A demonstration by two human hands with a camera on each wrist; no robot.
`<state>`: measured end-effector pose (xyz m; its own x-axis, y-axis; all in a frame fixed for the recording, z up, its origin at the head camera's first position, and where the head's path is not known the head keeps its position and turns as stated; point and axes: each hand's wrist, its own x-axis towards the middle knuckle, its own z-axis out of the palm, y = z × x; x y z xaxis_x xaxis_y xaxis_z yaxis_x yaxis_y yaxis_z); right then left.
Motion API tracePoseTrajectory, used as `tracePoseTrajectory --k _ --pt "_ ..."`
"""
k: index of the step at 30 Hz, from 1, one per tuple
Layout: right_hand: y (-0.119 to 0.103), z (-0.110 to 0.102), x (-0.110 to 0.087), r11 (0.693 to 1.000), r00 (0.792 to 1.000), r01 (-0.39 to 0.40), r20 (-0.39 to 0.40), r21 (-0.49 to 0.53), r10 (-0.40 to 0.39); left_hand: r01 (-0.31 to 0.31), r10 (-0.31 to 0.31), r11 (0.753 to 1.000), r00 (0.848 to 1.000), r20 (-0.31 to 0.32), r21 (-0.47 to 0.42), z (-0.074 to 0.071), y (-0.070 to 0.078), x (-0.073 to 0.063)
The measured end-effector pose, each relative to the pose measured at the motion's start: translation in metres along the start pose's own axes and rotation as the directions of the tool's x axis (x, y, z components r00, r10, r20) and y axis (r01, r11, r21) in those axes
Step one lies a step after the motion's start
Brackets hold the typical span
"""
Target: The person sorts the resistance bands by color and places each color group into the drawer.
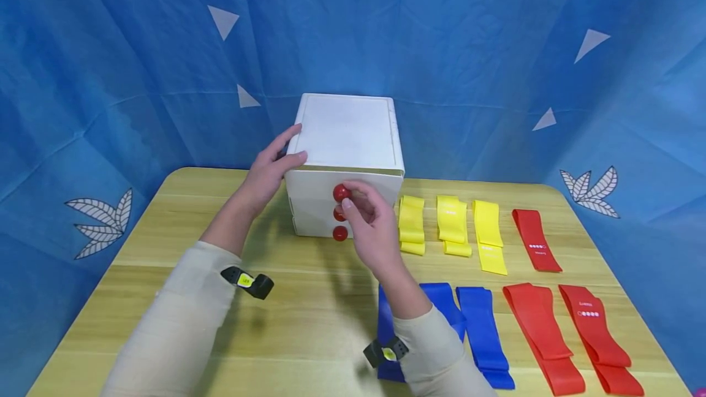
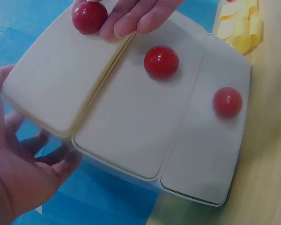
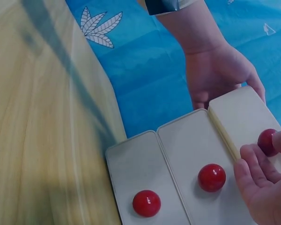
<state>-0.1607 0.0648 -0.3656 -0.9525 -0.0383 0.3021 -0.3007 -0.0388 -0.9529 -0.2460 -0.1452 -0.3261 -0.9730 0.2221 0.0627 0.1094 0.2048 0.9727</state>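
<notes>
sleeves (image 1: 171,317) were extended toward white cabinet (image 1: 353,130) on table (image 1: 298,323); top knob (image 1: 340,193) was pinched by right hand (image 1: 376,228), cabinet touched by left hand (image 1: 266,175), fingers apart; top drawer (image 2: 49,79) was ajar, lower drawers (image 2: 126,122) unopened.

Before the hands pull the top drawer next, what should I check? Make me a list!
1. Right hand holding the top red knob: ok, it's pinched.
2. Left hand on the white box: ok, it touches the upper left edge.
3. Top drawer loosened: ok, it sticks out slightly.
4. Middle drawer and bottom drawer shut: ok, neither looks pulled out.
5. Yellow bands out of the way: ok, they lie to the box's right.
6. What's inside the top drawer: cannot tell, it's hidden.
</notes>
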Motion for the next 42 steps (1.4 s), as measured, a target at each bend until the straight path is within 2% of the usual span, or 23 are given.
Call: tracePoseTrajectory --k 7,17,28,42 --pt "-0.027 0.003 -0.010 1.000 1.000 -0.009 0.001 -0.018 0.009 0.008 -0.008 1.000 1.000 0.007 -0.004 -0.001 0.001 0.000" --pt "-0.002 -0.002 -0.016 0.999 0.999 0.034 0.015 0.030 -0.035 0.018 -0.018 1.000 1.000 -0.005 -0.013 0.000 0.000 0.002" --pt "-0.006 -0.004 -0.030 0.998 0.998 0.053 0.045 0.032 -0.054 0.045 -0.045 0.999 0.999 0.003 -0.009 -0.001 0.001 0.001" --pt "-0.012 -0.005 -0.049 0.999 0.998 0.025 0.050 0.042 -0.027 0.031 -0.031 0.999 1.000 -0.001 -0.027 -0.001 -0.001 0.002"
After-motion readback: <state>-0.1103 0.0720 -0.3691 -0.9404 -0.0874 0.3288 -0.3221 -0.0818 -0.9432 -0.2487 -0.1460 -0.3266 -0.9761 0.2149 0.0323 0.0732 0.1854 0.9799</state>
